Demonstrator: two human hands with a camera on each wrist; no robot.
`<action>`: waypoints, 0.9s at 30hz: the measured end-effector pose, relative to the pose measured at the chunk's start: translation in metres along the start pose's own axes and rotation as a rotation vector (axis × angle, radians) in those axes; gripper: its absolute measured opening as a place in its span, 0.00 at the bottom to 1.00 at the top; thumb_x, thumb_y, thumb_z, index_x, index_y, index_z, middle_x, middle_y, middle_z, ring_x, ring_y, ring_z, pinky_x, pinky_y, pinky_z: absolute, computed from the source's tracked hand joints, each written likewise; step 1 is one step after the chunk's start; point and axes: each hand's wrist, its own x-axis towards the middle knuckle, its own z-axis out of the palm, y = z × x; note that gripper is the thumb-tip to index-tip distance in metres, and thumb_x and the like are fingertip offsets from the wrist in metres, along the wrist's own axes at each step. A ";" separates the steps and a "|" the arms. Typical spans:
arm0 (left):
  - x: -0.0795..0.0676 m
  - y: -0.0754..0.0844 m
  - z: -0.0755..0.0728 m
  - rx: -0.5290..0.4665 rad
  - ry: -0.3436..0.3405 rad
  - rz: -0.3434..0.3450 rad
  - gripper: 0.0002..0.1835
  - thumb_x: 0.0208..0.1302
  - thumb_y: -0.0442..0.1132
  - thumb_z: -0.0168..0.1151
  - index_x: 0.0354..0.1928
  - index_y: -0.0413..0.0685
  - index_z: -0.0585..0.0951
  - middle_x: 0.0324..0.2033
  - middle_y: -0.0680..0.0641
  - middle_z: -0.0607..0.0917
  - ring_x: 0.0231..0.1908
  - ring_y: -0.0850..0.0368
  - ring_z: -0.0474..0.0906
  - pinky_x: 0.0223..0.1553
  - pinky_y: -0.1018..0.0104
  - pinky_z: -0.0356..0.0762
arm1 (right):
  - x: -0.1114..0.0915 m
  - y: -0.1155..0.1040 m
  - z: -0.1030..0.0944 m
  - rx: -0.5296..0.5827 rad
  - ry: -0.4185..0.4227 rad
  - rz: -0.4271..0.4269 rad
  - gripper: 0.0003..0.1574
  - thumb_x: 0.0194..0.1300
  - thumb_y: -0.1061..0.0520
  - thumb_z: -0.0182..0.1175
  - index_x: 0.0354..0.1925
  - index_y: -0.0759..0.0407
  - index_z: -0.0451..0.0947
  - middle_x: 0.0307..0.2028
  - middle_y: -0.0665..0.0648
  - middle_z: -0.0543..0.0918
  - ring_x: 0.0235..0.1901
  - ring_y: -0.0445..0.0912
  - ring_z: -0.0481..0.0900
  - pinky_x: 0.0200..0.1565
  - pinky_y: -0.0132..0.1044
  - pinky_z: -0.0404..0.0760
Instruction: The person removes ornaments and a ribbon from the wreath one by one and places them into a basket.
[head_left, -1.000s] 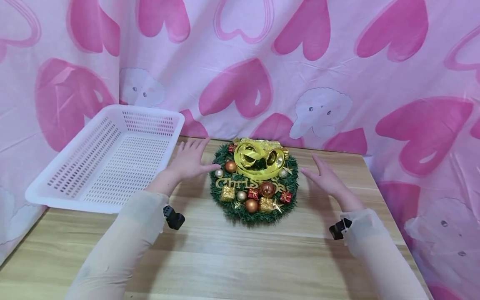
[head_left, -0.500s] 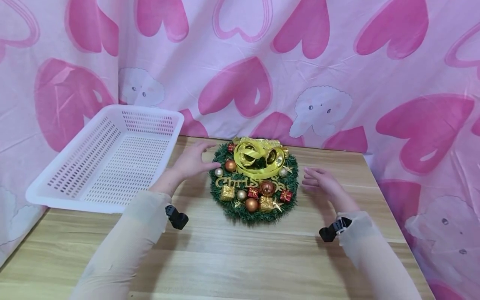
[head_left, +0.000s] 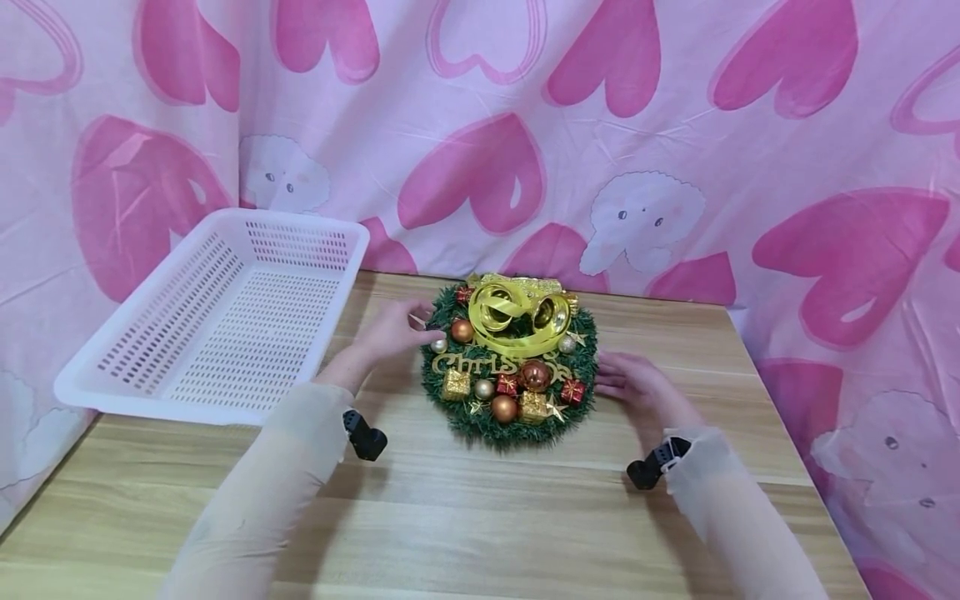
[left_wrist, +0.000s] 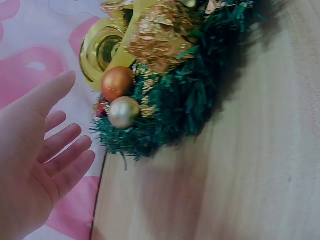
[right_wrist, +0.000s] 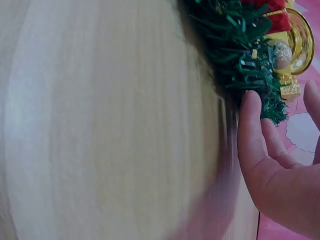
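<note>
A green Christmas wreath lies flat on the wooden table, trimmed with gold bells, yellow ribbon, baubles, small gift boxes and gold lettering. At its left edge is my left hand, fingers loosely bent and thumb near a silver bauble; the left wrist view shows a gap between that hand and the greenery. My right hand is at the wreath's right edge, fingertips at the greenery. In the right wrist view its extended fingers reach the wreath's side, and I cannot tell how firmly they touch.
A white perforated plastic basket stands at the left of the table. Behind and at both sides hangs a pink curtain with hearts. Each wrist carries a small black camera.
Both hands have moved inward toward the wreath, the right from a wider spread to its edge. The fingers of both hands have drawn in. The wreath stays where it was.
</note>
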 end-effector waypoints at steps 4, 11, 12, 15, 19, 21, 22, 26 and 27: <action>0.001 -0.005 0.006 -0.025 -0.019 -0.016 0.32 0.55 0.45 0.68 0.59 0.38 0.71 0.50 0.37 0.79 0.47 0.45 0.78 0.51 0.56 0.77 | 0.002 0.002 0.001 -0.009 -0.002 -0.002 0.28 0.69 0.56 0.51 0.61 0.68 0.58 0.35 0.47 0.79 0.36 0.40 0.80 0.46 0.32 0.80; 0.003 -0.014 0.017 -0.043 -0.023 -0.020 0.30 0.54 0.43 0.68 0.57 0.39 0.72 0.47 0.39 0.79 0.44 0.48 0.77 0.49 0.58 0.78 | 0.007 0.008 0.000 -0.022 0.002 0.009 0.35 0.68 0.58 0.52 0.66 0.70 0.52 0.36 0.45 0.78 0.37 0.39 0.78 0.46 0.30 0.80; 0.003 -0.015 0.019 -0.045 -0.023 -0.017 0.30 0.54 0.43 0.69 0.57 0.39 0.72 0.47 0.40 0.79 0.44 0.48 0.77 0.48 0.58 0.78 | 0.007 0.009 0.000 -0.028 0.002 0.005 0.36 0.68 0.58 0.52 0.67 0.70 0.50 0.37 0.45 0.77 0.38 0.39 0.78 0.46 0.30 0.80; 0.004 -0.019 0.023 -0.060 -0.020 -0.017 0.29 0.52 0.41 0.70 0.56 0.40 0.73 0.45 0.41 0.80 0.42 0.50 0.77 0.46 0.60 0.78 | 0.009 0.010 0.001 -0.037 0.011 -0.003 0.39 0.68 0.59 0.53 0.69 0.71 0.47 0.39 0.45 0.76 0.38 0.38 0.77 0.46 0.29 0.80; 0.005 -0.024 0.029 -0.087 -0.008 0.005 0.28 0.51 0.39 0.70 0.54 0.39 0.74 0.44 0.41 0.81 0.39 0.51 0.78 0.43 0.63 0.79 | 0.010 0.010 0.002 -0.038 0.020 -0.009 0.40 0.67 0.61 0.53 0.69 0.71 0.47 0.40 0.46 0.75 0.37 0.37 0.77 0.45 0.29 0.80; 0.005 -0.027 0.031 -0.099 0.001 0.013 0.27 0.50 0.38 0.71 0.54 0.39 0.75 0.43 0.41 0.81 0.37 0.53 0.78 0.41 0.65 0.79 | 0.011 0.010 0.002 -0.036 0.018 -0.008 0.40 0.68 0.61 0.53 0.69 0.71 0.46 0.39 0.46 0.75 0.37 0.36 0.77 0.44 0.29 0.80; 0.005 -0.028 0.032 -0.102 0.005 0.017 0.27 0.50 0.38 0.71 0.53 0.39 0.75 0.43 0.41 0.81 0.36 0.53 0.77 0.40 0.66 0.79 | 0.011 0.010 0.002 -0.034 0.022 -0.007 0.39 0.67 0.62 0.52 0.69 0.71 0.46 0.39 0.46 0.75 0.37 0.36 0.77 0.44 0.29 0.80; 0.004 -0.031 0.036 -0.087 0.014 0.014 0.23 0.50 0.37 0.70 0.50 0.38 0.77 0.41 0.42 0.81 0.31 0.56 0.75 0.35 0.68 0.77 | 0.011 0.009 0.002 -0.020 0.023 -0.002 0.39 0.67 0.62 0.53 0.69 0.71 0.47 0.36 0.44 0.77 0.36 0.36 0.77 0.44 0.29 0.80; 0.004 -0.032 0.037 -0.081 0.015 0.013 0.22 0.51 0.37 0.70 0.48 0.38 0.77 0.40 0.42 0.81 0.30 0.57 0.75 0.34 0.68 0.77 | 0.011 0.008 0.002 -0.018 0.023 -0.003 0.39 0.67 0.61 0.53 0.69 0.71 0.47 0.35 0.44 0.77 0.37 0.36 0.77 0.44 0.29 0.80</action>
